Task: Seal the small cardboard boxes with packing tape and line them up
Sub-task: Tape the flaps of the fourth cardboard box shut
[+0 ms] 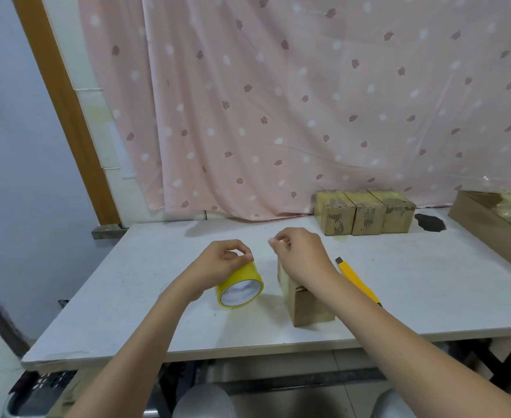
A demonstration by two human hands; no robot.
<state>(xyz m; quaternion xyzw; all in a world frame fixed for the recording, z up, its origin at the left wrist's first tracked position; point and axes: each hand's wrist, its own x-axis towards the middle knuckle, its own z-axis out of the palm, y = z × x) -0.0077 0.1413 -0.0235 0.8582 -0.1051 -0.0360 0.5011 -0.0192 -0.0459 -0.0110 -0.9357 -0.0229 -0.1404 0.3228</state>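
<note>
Here, left hand (224, 260) gripping tape roll (239, 285)

Nothing is legible: dark printing on the fronts of the three cardboard boxes (366, 217) and faint marks inside the tape roll (240, 289) are too blurred.

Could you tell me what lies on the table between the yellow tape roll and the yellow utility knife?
In the head view, one small brown cardboard box stands between the yellow tape roll and yellow utility knife, under the right hand.
</note>
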